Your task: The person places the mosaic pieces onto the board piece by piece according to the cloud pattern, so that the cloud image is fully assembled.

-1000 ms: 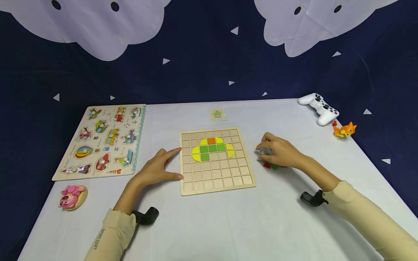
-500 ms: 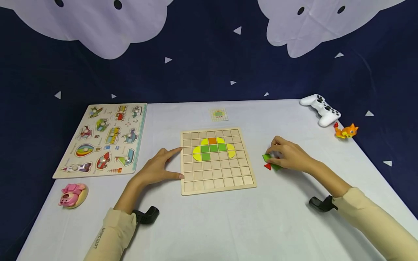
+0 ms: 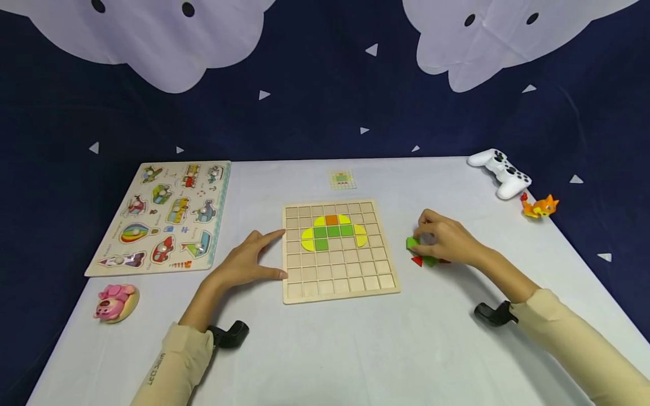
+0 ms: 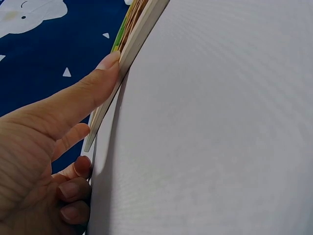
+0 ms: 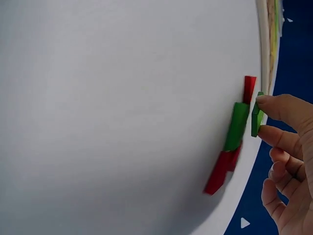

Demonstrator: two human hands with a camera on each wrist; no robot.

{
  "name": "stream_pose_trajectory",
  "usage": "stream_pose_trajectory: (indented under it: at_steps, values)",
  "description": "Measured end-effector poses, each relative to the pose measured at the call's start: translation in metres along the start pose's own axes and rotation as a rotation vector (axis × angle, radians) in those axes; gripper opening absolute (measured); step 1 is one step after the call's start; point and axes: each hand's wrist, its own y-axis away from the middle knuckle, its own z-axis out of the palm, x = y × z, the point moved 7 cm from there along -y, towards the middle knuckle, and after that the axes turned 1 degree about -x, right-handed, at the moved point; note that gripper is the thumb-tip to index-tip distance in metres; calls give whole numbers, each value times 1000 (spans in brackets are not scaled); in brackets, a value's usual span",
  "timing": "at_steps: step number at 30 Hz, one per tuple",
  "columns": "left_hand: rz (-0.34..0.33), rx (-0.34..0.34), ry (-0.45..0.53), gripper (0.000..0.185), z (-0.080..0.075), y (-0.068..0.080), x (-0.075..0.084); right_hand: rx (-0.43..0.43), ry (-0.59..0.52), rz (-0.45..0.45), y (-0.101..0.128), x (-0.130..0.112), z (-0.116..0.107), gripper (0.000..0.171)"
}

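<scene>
The fingers [image 3: 425, 230] of the right hand [image 3: 447, 239] pinched a green tile [image 3: 412, 243], seen from the head view, just right of the grid board [image 3: 339, 282]. Under that hand lay a small pile [image 3: 425, 260] of red and green tiles on the white surface [image 3: 355, 349], near the board's right edge. The left hand [image 3: 244, 262] rested at the board's left edge, its fingers loosely straight, the forefinger and the thumb both touching that edge; it held nothing. On the board sat a yellow, green and orange pattern [image 3: 332, 231] in the upper middle cells. Beyond the board lay a small card [image 3: 341, 179]. Well left of the board was a vehicle puzzle [image 3: 165, 217], and nearer the person on that side a pink toy [image 3: 114, 301]. Far right of the board were a white controller [image 3: 500, 172] and an orange toy [image 3: 540, 206].

In the left wrist view, the left hand [image 4: 44, 161] had its forefinger [image 4: 83, 95] stretched out, the tip against the board [image 4: 132, 44], the other fingers curled loosely beside the surface [image 4: 210, 127].

In the right wrist view, the right hand [image 5: 291, 161] held the green tile [image 5: 256, 120] on edge between thumb and forefinger, just clear of the pile [image 5: 234, 142], which lay close to the board [image 5: 270, 44].
</scene>
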Motion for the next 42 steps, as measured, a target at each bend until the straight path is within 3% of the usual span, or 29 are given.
stream_pose_trajectory:
  at_steps: [5,21,42]
  values:
    - [-1,0,5,98,0,0,0,18,-34,-6,-12,-8,0,21]
    - [-2,-7,0,99,-1,0,1,-46,-141,-62,-56,-56,19,18]
    - [3,-9,5,98,0,-1,2,-80,-101,-195,-96,-106,42,19]
